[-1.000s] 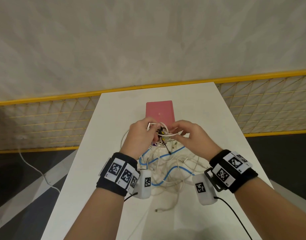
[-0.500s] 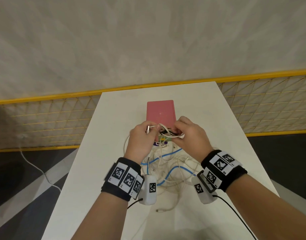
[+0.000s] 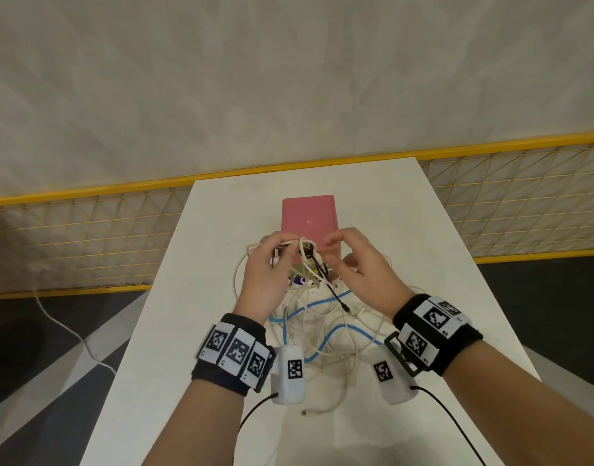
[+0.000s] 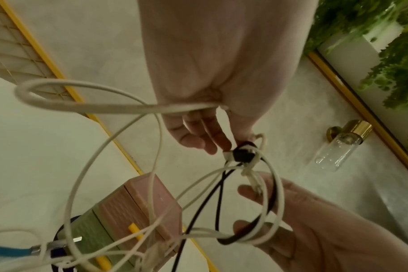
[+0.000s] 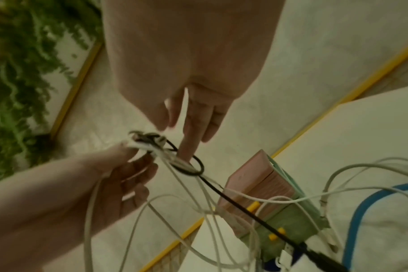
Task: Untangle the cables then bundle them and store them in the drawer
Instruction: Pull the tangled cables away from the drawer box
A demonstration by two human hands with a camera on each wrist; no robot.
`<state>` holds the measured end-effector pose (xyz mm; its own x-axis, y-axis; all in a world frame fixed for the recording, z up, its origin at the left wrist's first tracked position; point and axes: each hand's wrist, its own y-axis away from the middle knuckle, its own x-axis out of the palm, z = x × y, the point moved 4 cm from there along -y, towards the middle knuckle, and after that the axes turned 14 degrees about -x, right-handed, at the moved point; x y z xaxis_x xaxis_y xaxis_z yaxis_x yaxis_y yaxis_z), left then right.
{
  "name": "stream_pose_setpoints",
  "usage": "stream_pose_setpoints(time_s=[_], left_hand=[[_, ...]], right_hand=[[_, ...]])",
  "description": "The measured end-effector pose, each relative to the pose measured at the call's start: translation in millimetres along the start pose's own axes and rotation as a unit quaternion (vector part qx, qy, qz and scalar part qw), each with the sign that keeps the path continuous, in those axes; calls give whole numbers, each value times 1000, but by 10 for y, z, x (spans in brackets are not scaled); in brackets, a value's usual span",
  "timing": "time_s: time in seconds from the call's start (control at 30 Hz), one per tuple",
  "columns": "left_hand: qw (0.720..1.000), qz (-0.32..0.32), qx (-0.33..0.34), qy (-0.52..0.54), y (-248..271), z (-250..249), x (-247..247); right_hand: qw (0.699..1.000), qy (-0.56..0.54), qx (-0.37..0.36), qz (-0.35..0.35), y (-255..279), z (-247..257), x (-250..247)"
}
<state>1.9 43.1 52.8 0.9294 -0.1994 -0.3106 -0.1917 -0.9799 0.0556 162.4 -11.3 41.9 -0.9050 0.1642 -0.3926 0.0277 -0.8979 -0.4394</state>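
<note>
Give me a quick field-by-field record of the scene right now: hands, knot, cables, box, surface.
left hand: pinches the white cable loop at the knot
right hand: fingers threaded through white and black loops, index finger at the knot
knot of white and black cables: held up between both hands, not yet undone
thin black cable: hangs from the knot
blue cable: lies in the loose white cable pile
pink-topped drawer box: stands behind the hands; open or shut, cannot tell
white table: carries the box and pile
</note>
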Motion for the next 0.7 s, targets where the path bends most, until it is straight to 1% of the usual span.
stream_pose_setpoints(time_s=[0.07, 0.13, 0.2, 0.27, 0.4, 0.57, 0.7], left_hand=[[1000, 19, 9, 4, 20, -21, 1], [999, 40, 15, 29, 55, -54, 6], [997, 60, 10, 46, 72, -61, 21], [997, 63, 6, 48, 57, -43, 33], [997, 48, -1, 54, 15, -35, 42], [999, 35, 7, 39, -23, -44, 51], [998, 7, -22, 61, -47, -10, 58]], right_hand=[[997, -64, 27, 29, -61, -21, 16], [988, -137, 48, 49, -104, -23, 22], [984, -153, 59, 67, -129, -45, 11], [984, -146, 67, 71, -129, -83, 6], [981, -168, 83, 43, -97, -109, 29], [973, -210, 94, -15, -74, -133, 45], [965, -233, 105, -62, -91, -125, 38]])
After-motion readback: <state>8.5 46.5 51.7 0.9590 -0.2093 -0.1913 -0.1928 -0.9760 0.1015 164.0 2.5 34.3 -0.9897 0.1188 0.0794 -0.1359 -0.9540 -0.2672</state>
